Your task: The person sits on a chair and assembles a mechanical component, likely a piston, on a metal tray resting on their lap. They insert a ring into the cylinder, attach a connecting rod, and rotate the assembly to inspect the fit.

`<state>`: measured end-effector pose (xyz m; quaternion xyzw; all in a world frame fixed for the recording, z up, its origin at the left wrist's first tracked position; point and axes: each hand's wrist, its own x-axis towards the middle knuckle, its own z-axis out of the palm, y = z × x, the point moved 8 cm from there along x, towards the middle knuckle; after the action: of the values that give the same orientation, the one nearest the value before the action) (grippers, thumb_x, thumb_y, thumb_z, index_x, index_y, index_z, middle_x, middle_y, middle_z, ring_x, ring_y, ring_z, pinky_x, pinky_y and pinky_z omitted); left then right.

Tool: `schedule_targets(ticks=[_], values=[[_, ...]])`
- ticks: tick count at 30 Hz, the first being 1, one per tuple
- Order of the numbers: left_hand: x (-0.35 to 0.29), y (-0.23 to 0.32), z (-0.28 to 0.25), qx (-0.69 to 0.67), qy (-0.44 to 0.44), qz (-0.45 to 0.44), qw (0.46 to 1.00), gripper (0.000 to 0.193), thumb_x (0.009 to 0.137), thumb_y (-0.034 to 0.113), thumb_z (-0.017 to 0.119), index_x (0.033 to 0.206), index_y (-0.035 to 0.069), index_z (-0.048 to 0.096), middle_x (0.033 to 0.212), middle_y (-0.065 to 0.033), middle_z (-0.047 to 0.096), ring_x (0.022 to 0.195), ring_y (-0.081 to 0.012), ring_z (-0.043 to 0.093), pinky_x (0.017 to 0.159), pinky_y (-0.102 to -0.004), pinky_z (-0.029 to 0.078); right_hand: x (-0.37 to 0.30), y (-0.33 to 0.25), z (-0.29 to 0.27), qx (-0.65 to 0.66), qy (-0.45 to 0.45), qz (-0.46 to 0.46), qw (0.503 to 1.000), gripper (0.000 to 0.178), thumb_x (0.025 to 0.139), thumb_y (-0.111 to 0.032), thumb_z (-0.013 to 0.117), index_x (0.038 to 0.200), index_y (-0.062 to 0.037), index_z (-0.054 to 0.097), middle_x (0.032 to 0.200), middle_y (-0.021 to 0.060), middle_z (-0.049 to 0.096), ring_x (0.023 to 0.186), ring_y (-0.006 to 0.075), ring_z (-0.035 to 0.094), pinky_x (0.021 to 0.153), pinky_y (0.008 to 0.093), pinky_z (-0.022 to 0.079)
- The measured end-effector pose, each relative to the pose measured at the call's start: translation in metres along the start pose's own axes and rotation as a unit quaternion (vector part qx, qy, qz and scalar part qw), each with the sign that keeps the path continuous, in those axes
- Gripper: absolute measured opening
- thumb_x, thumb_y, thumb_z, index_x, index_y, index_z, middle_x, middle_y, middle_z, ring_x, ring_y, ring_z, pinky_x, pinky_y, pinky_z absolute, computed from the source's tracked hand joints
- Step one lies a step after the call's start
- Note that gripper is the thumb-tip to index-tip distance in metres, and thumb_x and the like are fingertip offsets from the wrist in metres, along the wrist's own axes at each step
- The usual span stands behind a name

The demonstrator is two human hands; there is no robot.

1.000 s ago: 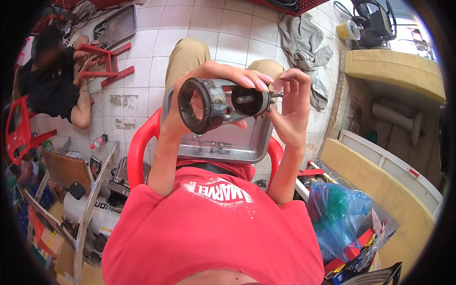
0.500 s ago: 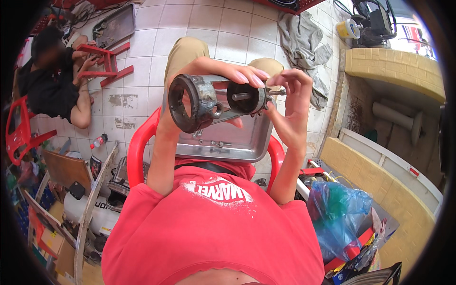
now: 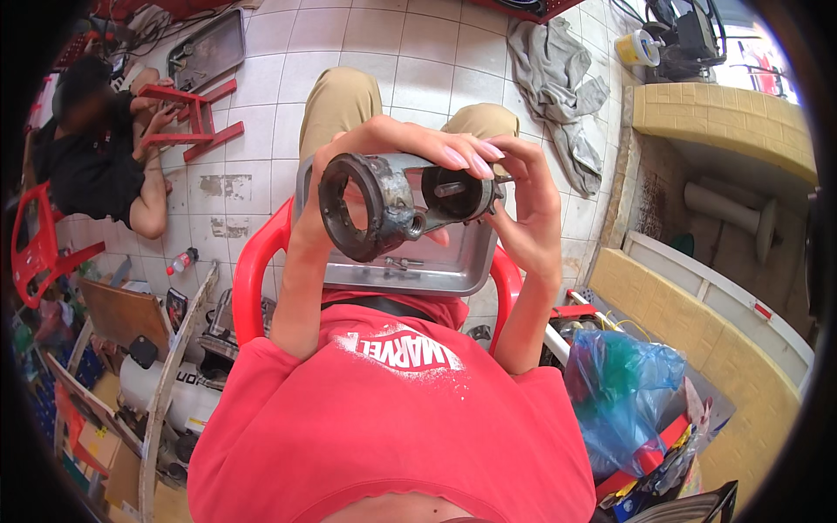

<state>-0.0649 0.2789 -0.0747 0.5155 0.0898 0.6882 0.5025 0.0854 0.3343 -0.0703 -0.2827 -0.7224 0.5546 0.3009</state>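
A worn metal housing (image 3: 397,209) is held up over my lap, its thick open ring facing left and toward me. Wrapped over it from behind, my left hand (image 3: 392,138) supports its body, with fingertips reaching the right end. A dark round end piece (image 3: 455,193) with a short pin in its middle sits at that end. My right hand (image 3: 534,187) grips this end, thumb below and fingers above; part of the grip is hidden behind the piece. Beneath, a metal tray (image 3: 471,272) rests on my lap with small bolts (image 3: 404,263) in it.
A red chair (image 3: 261,270) surrounds me. At the far left another person (image 3: 96,166) sits beside a red stool (image 3: 200,122). A grey cloth (image 3: 558,78) lies on the tiles at the far right. A blue plastic bag (image 3: 623,383) stands near my right elbow.
The housing has shifted slightly right, with its ring end lower. My right-hand fingers have closed in around the end piece, covering the stud that stuck out there.
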Motion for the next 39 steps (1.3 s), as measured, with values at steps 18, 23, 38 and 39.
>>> schedule_targets(ticks=[18, 23, 38, 39], values=[[-0.002, 0.001, 0.007, 0.036, 0.043, 0.025, 0.998, 0.060, 0.069, -0.007, 0.088, 0.120, -0.004, 0.057, 0.113, -0.0280, 0.069, 0.116, -0.0447, 0.065, 0.102, -0.0663, 0.047, -0.010, 0.019, -0.002, 0.072, -0.008, 0.084, 0.994, 0.049, 0.084, 0.012, 0.066, 0.128, -0.0025, 0.052, 0.105, 0.0077, 0.061, 0.100, 0.0171, 0.060, 0.088, 0.0319, 0.050], [0.002, 0.006, 0.009, 0.052, 0.040, 0.042, 0.997, 0.055, 0.072, -0.005, 0.087, 0.119, -0.003, 0.057, 0.112, -0.0278, 0.068, 0.114, -0.0432, 0.066, 0.101, -0.0671, 0.048, -0.009, 0.017, -0.003, 0.131, 0.082, 0.032, 0.987, 0.048, 0.086, 0.010, 0.069, 0.128, -0.0045, 0.051, 0.103, 0.0064, 0.059, 0.101, 0.0169, 0.059, 0.087, 0.0321, 0.049], [0.007, 0.020, 0.008, 0.071, 0.035, 0.075, 0.994, 0.068, 0.066, -0.005, 0.091, 0.123, -0.001, 0.054, 0.117, -0.0215, 0.068, 0.117, -0.0370, 0.066, 0.104, -0.0675, 0.046, 0.003, 0.002, -0.008, -0.012, 0.059, -0.032, 0.998, 0.053, 0.066, 0.015, 0.077, 0.114, -0.0054, 0.064, 0.110, 0.0106, 0.063, 0.108, 0.0199, 0.062, 0.093, 0.0355, 0.048], [0.006, 0.019, 0.007, 0.075, 0.039, 0.071, 0.994, 0.069, 0.065, -0.005, 0.091, 0.123, 0.000, 0.054, 0.117, -0.0215, 0.068, 0.116, -0.0356, 0.066, 0.103, -0.0674, 0.047, 0.008, -0.005, -0.008, -0.074, 0.032, -0.026, 0.996, 0.052, 0.066, 0.014, 0.077, 0.112, -0.0059, 0.065, 0.112, 0.0106, 0.064, 0.108, 0.0215, 0.062, 0.094, 0.0364, 0.048]])
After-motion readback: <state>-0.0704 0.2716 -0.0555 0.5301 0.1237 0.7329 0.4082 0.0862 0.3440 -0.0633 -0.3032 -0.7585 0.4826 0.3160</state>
